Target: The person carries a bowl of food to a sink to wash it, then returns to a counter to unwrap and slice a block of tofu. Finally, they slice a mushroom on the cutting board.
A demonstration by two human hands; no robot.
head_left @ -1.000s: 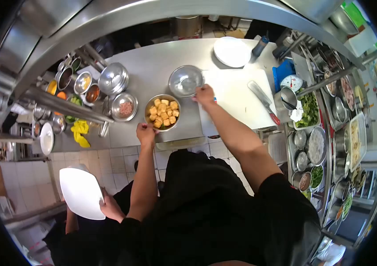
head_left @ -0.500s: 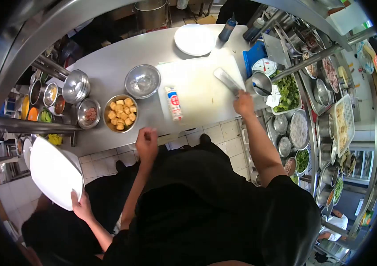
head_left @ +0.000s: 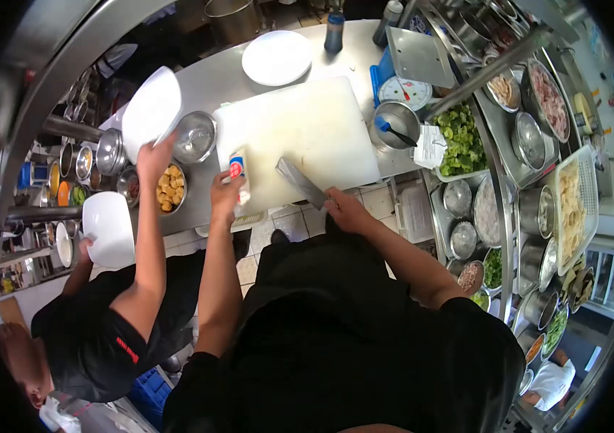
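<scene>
My left hand point(head_left: 225, 196) is closed on a white tube-shaped package point(head_left: 237, 171) with red and blue print, at the left edge of the white cutting board point(head_left: 292, 119). The handle of a broad-bladed knife point(head_left: 297, 179) is in my right hand point(head_left: 345, 210), and its blade points up and left over the board's near edge. Close to my left hand are a steel bowl of golden-brown cubes point(head_left: 170, 189) and an empty-looking steel bowl point(head_left: 196, 137).
At the left, a co-worker point(head_left: 98, 332) holds two white dishes point(head_left: 152, 112), one over the table. A white plate point(head_left: 276, 58) and a dark bottle point(head_left: 334, 32) stand at the back. Rightward are a scale point(head_left: 405, 92), a steel pot point(head_left: 395, 115) and leafy greens point(head_left: 460, 141).
My left hand has taken hold of the package. My right hand has drawn the knife left and toward me. The co-worker has leaned in, raising one dish over the table.
</scene>
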